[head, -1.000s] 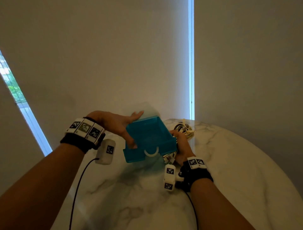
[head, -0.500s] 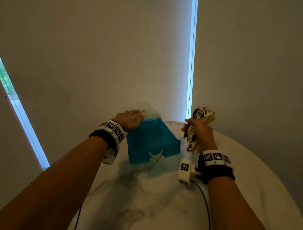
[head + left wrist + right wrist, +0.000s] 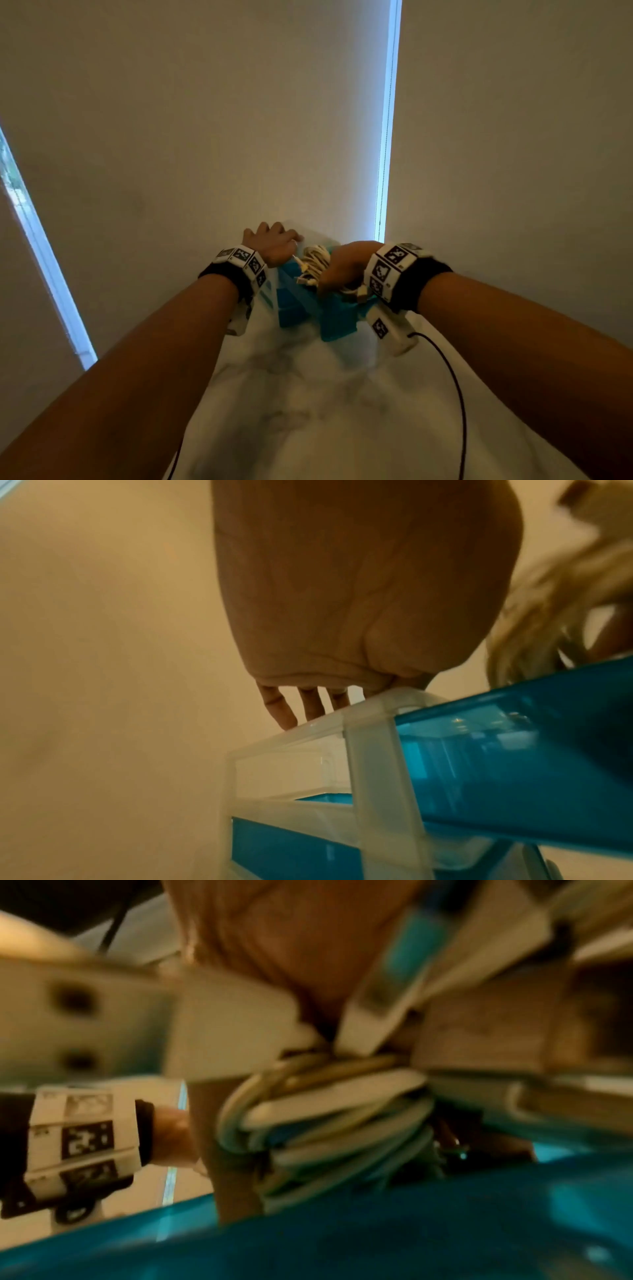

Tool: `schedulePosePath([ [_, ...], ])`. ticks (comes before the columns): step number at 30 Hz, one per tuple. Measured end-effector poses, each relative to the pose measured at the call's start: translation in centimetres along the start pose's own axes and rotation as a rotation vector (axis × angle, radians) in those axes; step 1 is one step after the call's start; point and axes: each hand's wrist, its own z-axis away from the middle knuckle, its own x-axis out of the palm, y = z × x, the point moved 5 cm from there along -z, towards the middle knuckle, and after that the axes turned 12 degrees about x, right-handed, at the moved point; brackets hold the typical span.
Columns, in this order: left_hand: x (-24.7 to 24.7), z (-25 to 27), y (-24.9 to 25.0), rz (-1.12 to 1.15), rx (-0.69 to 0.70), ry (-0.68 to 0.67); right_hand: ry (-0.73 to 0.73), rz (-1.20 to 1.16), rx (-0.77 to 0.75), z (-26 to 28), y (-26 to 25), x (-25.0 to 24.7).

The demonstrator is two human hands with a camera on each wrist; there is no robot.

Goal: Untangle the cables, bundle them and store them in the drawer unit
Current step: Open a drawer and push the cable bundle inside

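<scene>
A small drawer unit (image 3: 294,308) with a clear frame (image 3: 369,750) and teal drawers stands at the far edge of the marble table (image 3: 308,411). Its top drawer (image 3: 514,750) is pulled out toward me. My left hand (image 3: 274,245) rests flat on the unit's top (image 3: 308,712), fingers straight. My right hand (image 3: 346,267) grips a bundle of white cables (image 3: 311,265) and holds it over the pulled-out teal drawer (image 3: 411,1231). The right wrist view, blurred, has the coiled cables (image 3: 325,1123) just above the drawer's rim.
Plain roller blinds close off the space behind the table, with bright window strips (image 3: 385,137) between them. A black cord (image 3: 459,394) runs from my right wrist device across the table toward me.
My right hand has carried the cable bundle leftward from beside the unit to over the pulled-out top drawer. My left hand has stayed on the unit's top.
</scene>
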Motion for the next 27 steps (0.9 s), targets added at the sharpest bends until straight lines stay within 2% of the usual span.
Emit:
schedulePosePath([
  [4,0.0,0.5,-0.1,0.087,-0.037,-0.021,-0.224,-0.144,0.125,0.1,-0.3,0.1],
  [9,-0.5,1.8,-0.2,0.376,-0.063,-0.033,-0.229,-0.088,0.18,-0.7,-0.7,-0.4],
  [13,0.0,1.5,1.5,0.13,-0.039,-0.085,-0.244,-0.119,0.155,-1.0,-0.4,-0.7],
  [18,1.0,0.7,1.6,-0.046,-0.013,-0.021,-0.317,-0.214,0.083,1.0,-0.5,-0.8],
  [20,1.1,0.6,1.6,-0.059,-0.016,-0.002,-0.226,-0.168,0.091,1.0,-0.7,-1.0],
  [23,1.1,0.5,1.9,-0.065,-0.013,0.012,-0.014,0.006,0.107,1.0,-1.1,-1.6],
  [27,1.2,0.5,2.1,-0.027,-0.015,0.004,0.107,0.127,0.054,-0.1,-0.5,-2.0],
])
